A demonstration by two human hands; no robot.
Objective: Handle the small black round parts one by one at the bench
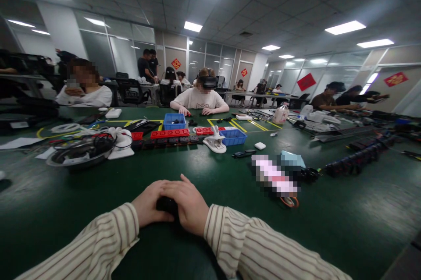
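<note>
A small black rounded object (pixel 167 204), mostly hidden, sits between my two hands just above or on the green table; I cannot tell its exact kind. My left hand (pixel 148 204) is curled around its left side, with the thumb along the lower edge. Over its top and right side bends my right hand (pixel 192 205), its fingers overlapping those of the left. Both hands are closed around it, close to the table's near side.
Farther up the green table (pixel 88 201) are a metal bowl (pixel 79 157) of cables, red strips (pixel 169 133), a blue bin (pixel 174 121), another blue bin (pixel 234 136) and a white clip stand (pixel 215 140). A blurred pink item (pixel 274 175) lies right. Across sits a person (pixel 200 98).
</note>
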